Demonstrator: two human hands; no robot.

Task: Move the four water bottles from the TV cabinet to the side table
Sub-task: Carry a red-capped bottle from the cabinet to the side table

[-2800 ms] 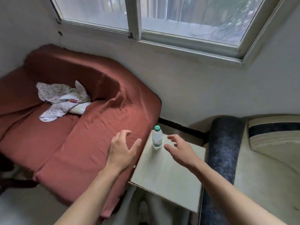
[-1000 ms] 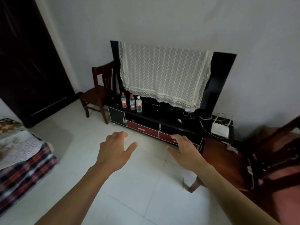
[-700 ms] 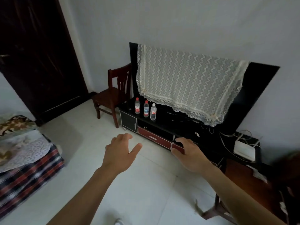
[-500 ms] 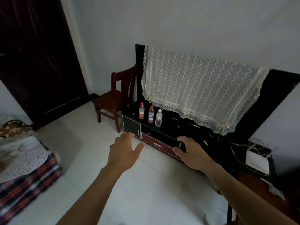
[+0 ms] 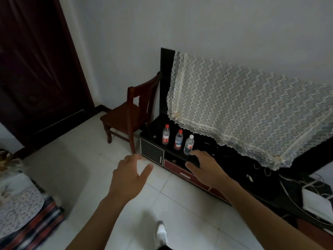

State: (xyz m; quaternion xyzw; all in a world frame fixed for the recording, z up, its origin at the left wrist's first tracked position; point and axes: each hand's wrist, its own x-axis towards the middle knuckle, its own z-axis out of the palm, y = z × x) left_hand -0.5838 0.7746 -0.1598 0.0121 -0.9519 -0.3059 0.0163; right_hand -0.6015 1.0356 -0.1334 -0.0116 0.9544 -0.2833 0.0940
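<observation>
Three water bottles stand in a row on the left end of the black TV cabinet (image 5: 153, 154): a red-capped bottle (image 5: 166, 134), a second red-capped bottle (image 5: 178, 139) and a white-capped bottle (image 5: 189, 145). My right hand (image 5: 205, 168) reaches out just below the white-capped bottle, fingers spread and holding nothing. Lower and further left, my left hand (image 5: 129, 175) hovers over the floor, fingers relaxed and empty. The side table is out of sight.
A dark wooden chair (image 5: 129, 114) stands left of the cabinet. A lace cloth (image 5: 243, 109) drapes over the TV above the bottles. A white router (image 5: 317, 204) and cables lie at the cabinet's right end. A dark door (image 5: 36, 69) and a patterned bed (image 5: 21, 210) are at left.
I have turned from the side table, where one bottle stands, and walked toward the TV cabinet. The bottles are closer, and my right hand has stretched toward the white-capped one.
</observation>
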